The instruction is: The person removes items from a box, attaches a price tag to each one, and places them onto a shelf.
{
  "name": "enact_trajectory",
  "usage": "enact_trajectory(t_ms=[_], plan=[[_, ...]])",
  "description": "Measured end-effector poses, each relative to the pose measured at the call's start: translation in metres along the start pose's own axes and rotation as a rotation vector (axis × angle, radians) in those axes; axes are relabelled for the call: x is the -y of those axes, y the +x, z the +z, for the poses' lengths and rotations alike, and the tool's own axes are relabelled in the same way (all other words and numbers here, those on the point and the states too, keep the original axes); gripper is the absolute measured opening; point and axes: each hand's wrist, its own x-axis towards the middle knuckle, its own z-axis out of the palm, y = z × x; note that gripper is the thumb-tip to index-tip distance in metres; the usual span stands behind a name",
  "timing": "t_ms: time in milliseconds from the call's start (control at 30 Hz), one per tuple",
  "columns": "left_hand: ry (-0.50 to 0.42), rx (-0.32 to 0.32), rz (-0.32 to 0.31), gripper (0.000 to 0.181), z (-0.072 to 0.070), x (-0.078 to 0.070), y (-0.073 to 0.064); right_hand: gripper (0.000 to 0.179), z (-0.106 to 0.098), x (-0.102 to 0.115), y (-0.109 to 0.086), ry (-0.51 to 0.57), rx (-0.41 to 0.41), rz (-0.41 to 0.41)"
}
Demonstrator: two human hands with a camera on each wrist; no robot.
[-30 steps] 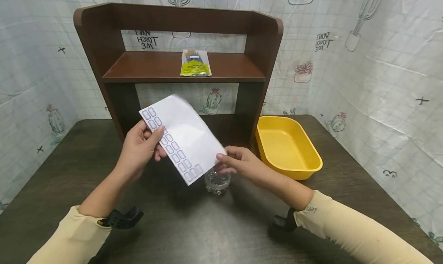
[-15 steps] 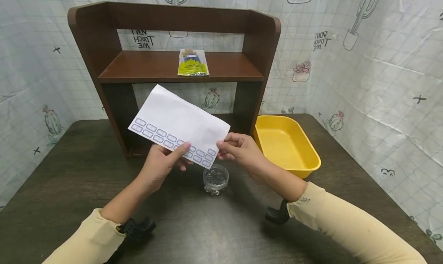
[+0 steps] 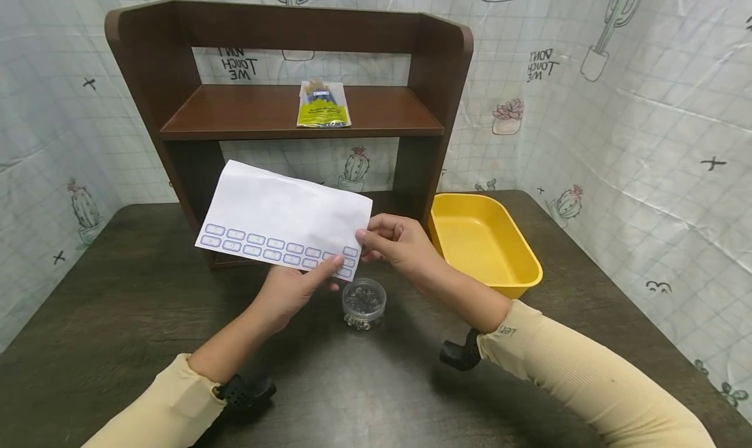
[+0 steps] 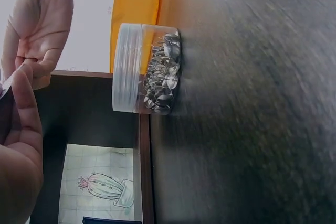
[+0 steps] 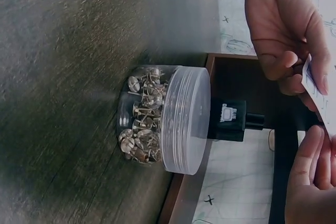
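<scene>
A white sheet of labels (image 3: 282,200), printed with rows of blue-outlined rectangles along its lower and right edges, is held up above the table. My left hand (image 3: 290,291) grips its lower edge near the right corner, thumb on the printed face. At the right edge, the thumb and fingers of my right hand (image 3: 399,242) pinch the sheet. Under the hands stands a round clear jar (image 3: 364,303) with a whitish lid on. Through its wall in the right wrist view, several shiny metal thumbtacks (image 5: 144,124) show.
A dark brown shelf unit (image 3: 302,134) stands behind, bearing a yellow-and-clear packet (image 3: 323,108). To the right is a yellow tray (image 3: 484,245). In the right wrist view, a small black bottle (image 5: 231,121) appears beyond the jar.
The sheet has turned from a steep slant to nearly level lengthwise and come lower. My left hand has moved right along its lower edge, closer to my right hand.
</scene>
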Motion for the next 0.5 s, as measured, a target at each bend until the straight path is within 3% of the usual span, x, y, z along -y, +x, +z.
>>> enact_trajectory(t_ms=[133,267,500], plan=[[-0.001,-0.019,-0.004,0.041,0.000,0.000,0.000,0.013,-0.002,-0.001,0.000,-0.076,-0.057,-0.094],[-0.001,-0.046,-0.009,0.039,0.000,0.001,0.001,0.012,-0.004,-0.001,-0.002,-0.218,-0.126,-0.224],[-0.022,-0.053,0.005,0.039,0.001,-0.001,0.001,0.022,-0.002,-0.003,-0.011,-0.512,-0.082,-0.508]])
